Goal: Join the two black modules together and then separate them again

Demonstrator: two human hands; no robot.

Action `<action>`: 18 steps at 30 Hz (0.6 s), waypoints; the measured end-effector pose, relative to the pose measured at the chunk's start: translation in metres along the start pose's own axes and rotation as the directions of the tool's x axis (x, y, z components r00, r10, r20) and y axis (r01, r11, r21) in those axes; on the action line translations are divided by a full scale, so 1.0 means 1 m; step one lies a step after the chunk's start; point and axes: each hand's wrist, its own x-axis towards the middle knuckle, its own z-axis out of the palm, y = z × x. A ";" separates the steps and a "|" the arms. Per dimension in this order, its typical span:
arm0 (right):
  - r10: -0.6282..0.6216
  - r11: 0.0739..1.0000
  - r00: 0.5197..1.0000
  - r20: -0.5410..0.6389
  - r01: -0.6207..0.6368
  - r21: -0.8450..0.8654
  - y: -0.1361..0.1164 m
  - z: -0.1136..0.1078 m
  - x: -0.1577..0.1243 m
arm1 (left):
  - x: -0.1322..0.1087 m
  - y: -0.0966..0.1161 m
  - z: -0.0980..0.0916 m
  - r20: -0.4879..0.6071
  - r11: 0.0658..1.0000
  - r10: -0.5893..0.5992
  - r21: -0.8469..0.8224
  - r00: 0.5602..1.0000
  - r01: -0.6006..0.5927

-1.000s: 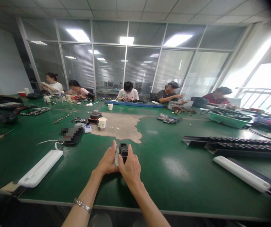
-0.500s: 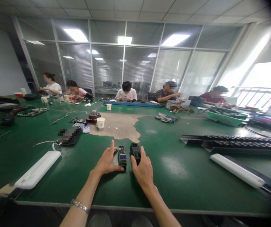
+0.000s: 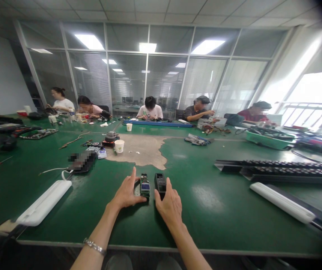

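A small green circuit board module (image 3: 145, 185) lies on the green table mat (image 3: 200, 210) straight ahead of me. My left hand (image 3: 127, 193) grips its left side and near end with thumb and fingers. A black plastic cover (image 3: 160, 182) sits just to the right of the board. My right hand (image 3: 169, 204) holds the cover from its near end, fingers closed around it. A silver bracelet (image 3: 94, 245) circles my left wrist.
Long white casings lie at left (image 3: 43, 204) and right (image 3: 282, 203). Black rails (image 3: 279, 168) stretch across the right side. A paper cup (image 3: 119, 146) and tools sit near a worn brown patch (image 3: 142, 150). Several people work along the table's far side.
One second ago both hands held the black cover on the board as one piece. The right hand pulled the cover off to the right, exposing the green board, then drew slightly back toward it.
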 end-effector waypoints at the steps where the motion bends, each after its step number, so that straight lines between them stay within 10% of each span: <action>1: -0.006 1.000 1.000 -0.004 0.006 -0.003 0.000 0.000 0.000 | 0.000 0.000 0.000 -0.001 1.000 -0.001 0.001 1.000 0.001; 18: -0.014 0.997 0.999 -0.041 0.018 0.082 -0.001 0.001 0.004 | 0.000 0.001 0.001 -0.033 0.999 -0.028 -0.040 0.999 0.027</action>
